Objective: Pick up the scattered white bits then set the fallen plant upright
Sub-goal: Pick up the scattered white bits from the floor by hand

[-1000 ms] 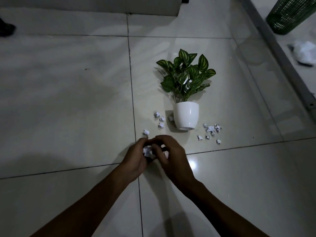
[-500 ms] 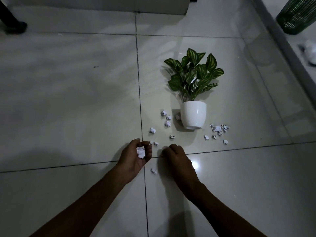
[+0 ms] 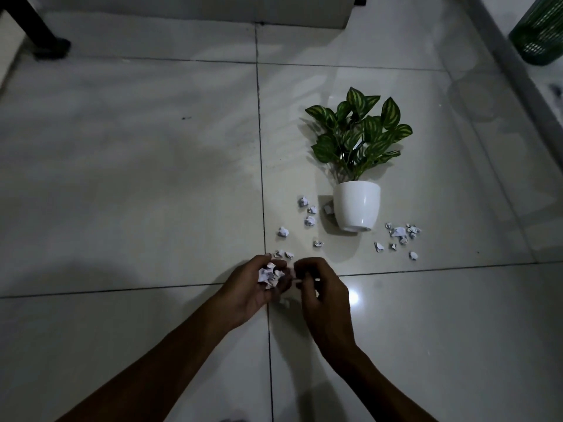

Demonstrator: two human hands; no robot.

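The left hand [image 3: 259, 283] is cupped palm-up, curled around a small heap of crumpled white paper bits [image 3: 269, 275], while the right hand [image 3: 320, 287] sits just beside it with fingertips pinched together, seemingly on one more bit, though whether anything is actually between them is too small to tell. To do this step well, the right hand should drop its pickings deep into the left palm rather than at the fingers' edge, and the left should stay cupped and level so nothing rolls out. One bit [image 3: 285, 302] lies on the tiled floor [image 3: 152, 178] directly under the two hands; two more [image 3: 283, 254] sit just beyond the left fingertips. Farther out, a loose string of bits [image 3: 307, 213] runs toward the left side of the white pot [image 3: 357, 205], and another cluster [image 3: 400, 234] lies beyond and right of the right hand. The fallen plant [image 3: 358, 135] lies on its side, leaves pointing away, well apart from both hands.
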